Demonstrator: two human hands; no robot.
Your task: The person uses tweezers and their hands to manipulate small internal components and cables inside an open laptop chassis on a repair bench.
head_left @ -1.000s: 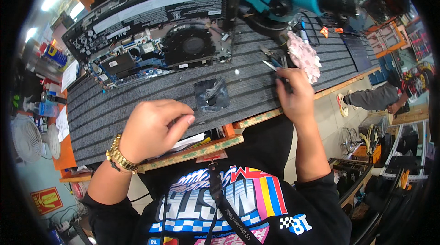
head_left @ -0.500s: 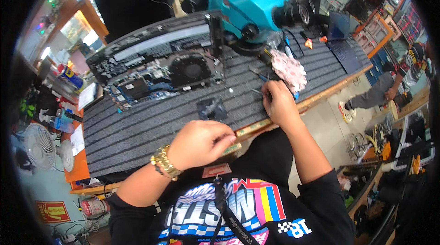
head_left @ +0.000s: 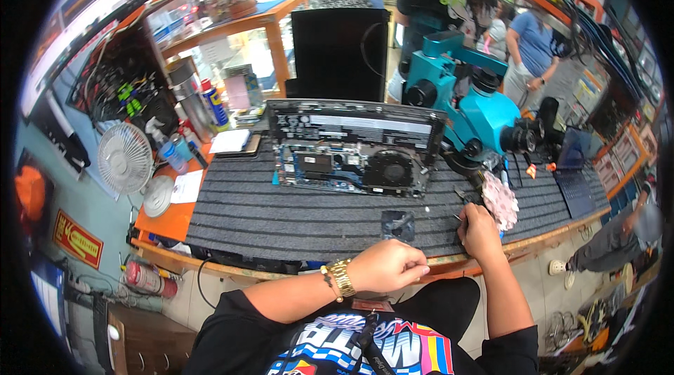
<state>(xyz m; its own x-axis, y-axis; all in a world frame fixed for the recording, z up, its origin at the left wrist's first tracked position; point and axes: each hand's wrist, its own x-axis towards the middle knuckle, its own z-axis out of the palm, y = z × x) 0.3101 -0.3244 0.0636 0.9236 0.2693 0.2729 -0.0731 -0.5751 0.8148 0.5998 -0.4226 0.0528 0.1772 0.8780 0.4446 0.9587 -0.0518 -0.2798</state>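
Note:
My right hand [head_left: 481, 232] is over the mat near the bench's front edge, fingers pinched on a thin metal tool [head_left: 457, 218] whose tip just shows; its exact kind is hidden. My left hand [head_left: 390, 264], with a gold watch [head_left: 342, 279] on the wrist, hovers at the front edge, fingers curled in; anything in them is hidden. Just beyond it lies a small dark, shiny sheet [head_left: 398, 225]. Farther back an opened laptop chassis [head_left: 351, 157] shows its battery, circuit board and fan. A pink patterned cloth [head_left: 500, 201] lies beside my right hand.
A teal microscope [head_left: 484, 119] stands at the back right, left of a dark laptop [head_left: 574, 182]. A black monitor [head_left: 338, 55] rises behind the chassis. Spray bottles [head_left: 168, 152] and a white fan [head_left: 125, 159] are at the left. A person [head_left: 607, 252] is beyond the bench's right end.
My view has tilted up and turned left, so the bench sits lower and farther right. Both hands keep nearly the same poses and places over the bench.

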